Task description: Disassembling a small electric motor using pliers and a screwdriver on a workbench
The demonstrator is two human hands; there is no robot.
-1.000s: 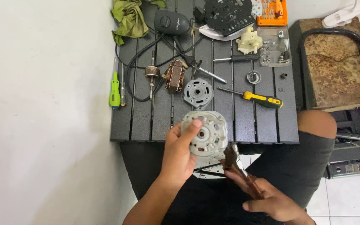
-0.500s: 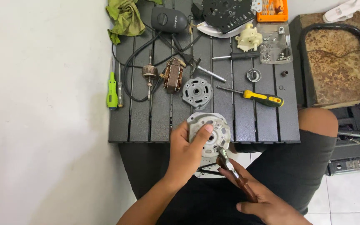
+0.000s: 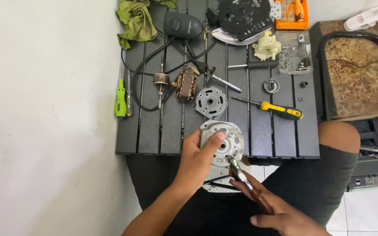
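Note:
My left hand (image 3: 196,161) grips a round silver motor housing cover (image 3: 225,140) at the near edge of the dark slatted table (image 3: 171,131), thumb across its face. My right hand (image 3: 281,216) holds pliers (image 3: 246,183) with dark red handles; their jaws touch the lower part of the cover near its centre hole. Both hands sit above my lap in black shorts.
On the table lie a second round motor cover (image 3: 211,101), a copper-wound stator (image 3: 186,84), a rotor shaft (image 3: 160,81), a yellow-handled screwdriver (image 3: 276,109), a green screwdriver (image 3: 120,97), a black cable, a green rag (image 3: 136,19) and small parts. A rusty stool (image 3: 359,70) stands at right.
The pliers' jaws have moved up from below the cover onto its lower face. My left hand still holds the cover, shifted slightly toward the table edge.

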